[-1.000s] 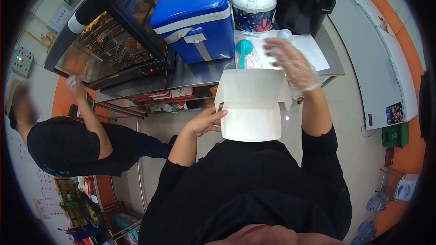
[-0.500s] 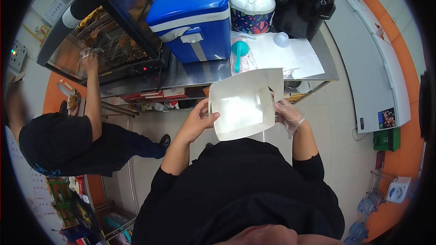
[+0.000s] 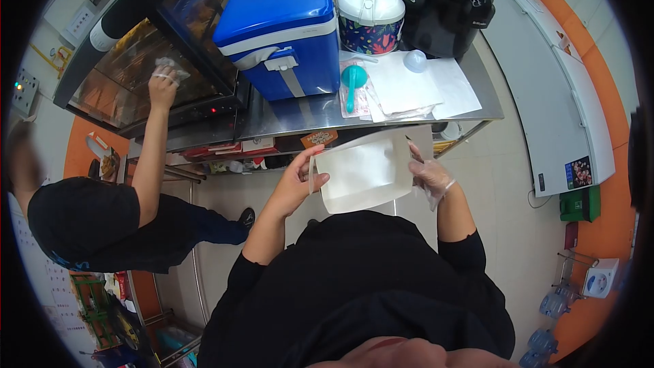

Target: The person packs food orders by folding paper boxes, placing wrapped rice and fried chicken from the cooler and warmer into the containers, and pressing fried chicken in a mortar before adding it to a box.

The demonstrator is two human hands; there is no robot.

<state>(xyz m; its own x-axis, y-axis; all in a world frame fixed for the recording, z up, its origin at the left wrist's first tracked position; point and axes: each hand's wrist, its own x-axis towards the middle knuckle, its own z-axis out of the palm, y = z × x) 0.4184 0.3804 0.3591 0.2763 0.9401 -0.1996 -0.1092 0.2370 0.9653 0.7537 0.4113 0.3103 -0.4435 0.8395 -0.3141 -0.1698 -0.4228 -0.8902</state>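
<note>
A white paperboard takeout box (image 3: 364, 176) is held in front of my body, its hollow inside facing me. My bare left hand (image 3: 294, 180) grips its left wall, thumb on the near side. My right hand (image 3: 430, 178), in a clear plastic glove, pinches the right side by the raised flap. Some of its fingers are hidden behind the cardboard. An orange label (image 3: 319, 138) with lettering shows just past the box's far left edge; I cannot tell whether it belongs to the box.
On the steel table (image 3: 272, 120) stand a blue cooler (image 3: 286, 48), a patterned pot (image 3: 371, 20) and a black cooker (image 3: 446, 10). A teal scoop (image 3: 353, 82) lies beside white paper (image 3: 405, 85). At left, a co-worker (image 3: 88, 218) reaches to a glass warming cabinet (image 3: 129, 68). A white freezer (image 3: 545, 88) is at right.
The box's far flap has tipped back and lower, uncovering more of the orange label. The co-worker's hand has moved right across the cabinet, whose glass door now looks closed.
</note>
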